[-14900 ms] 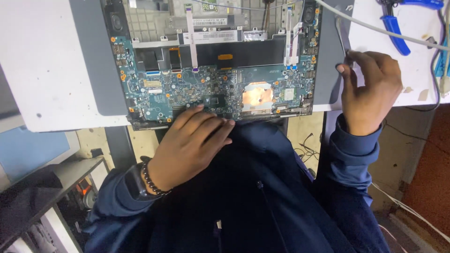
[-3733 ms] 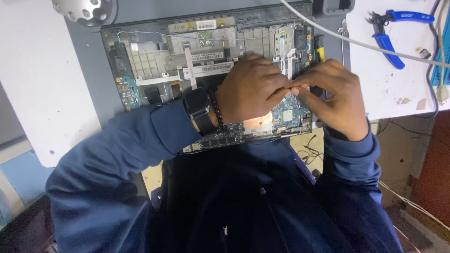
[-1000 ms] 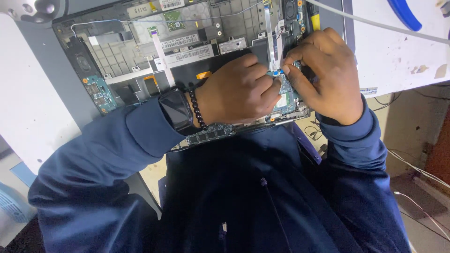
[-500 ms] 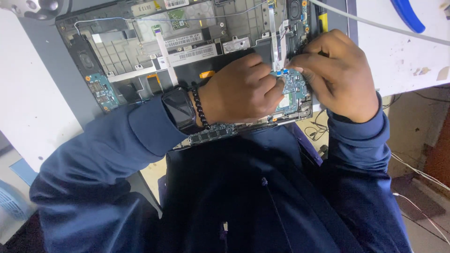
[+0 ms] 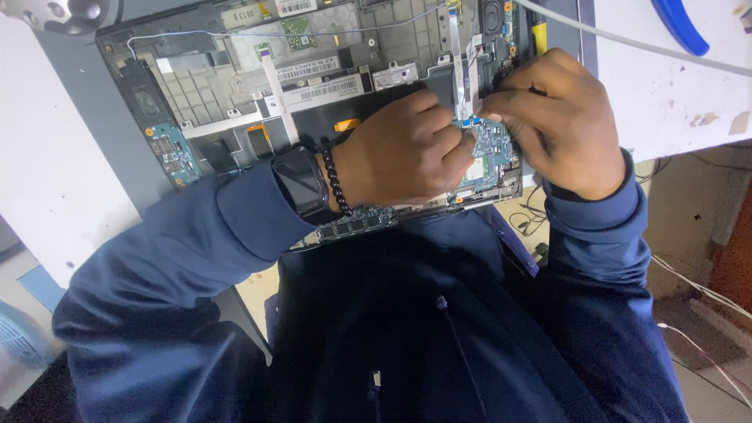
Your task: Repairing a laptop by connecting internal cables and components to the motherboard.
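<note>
A: What is seen of the surface?

B: A white worktable (image 5: 47, 180) is shown, marked with small stains near its right edge. An opened laptop (image 5: 110, 117) with a grey shell is laid on it, bottom cover off, so that the inner frame, a speaker and the circuit board (image 5: 489, 153) are exposed. A grey cable (image 5: 666, 56) is run across the upper right of the table, and a blue-handled tool (image 5: 683, 17) is partly seen at the top edge. A round metal object (image 5: 66, 11) is cut off at the upper left corner.

A: And the hands?

B: The left hand (image 5: 403, 153) is curled, its fingertips pressed down on the board beside a white ribbon cable (image 5: 456, 59). A dark wristwatch (image 5: 301, 184) and a beaded bracelet (image 5: 337, 182) are worn on that wrist. The right hand (image 5: 552, 117) is bunched, fingertips drawn together at the board's upper right corner, just beside the left fingertips; whether something small is pinched there cannot be told.

A: The room?

B: Beyond the table's right edge, a tan floor (image 5: 689, 227) is seen, with loose wires (image 5: 705, 290) trailing across it. The blue sleeves and dark clothing of the person fill the lower part of the view.
</note>
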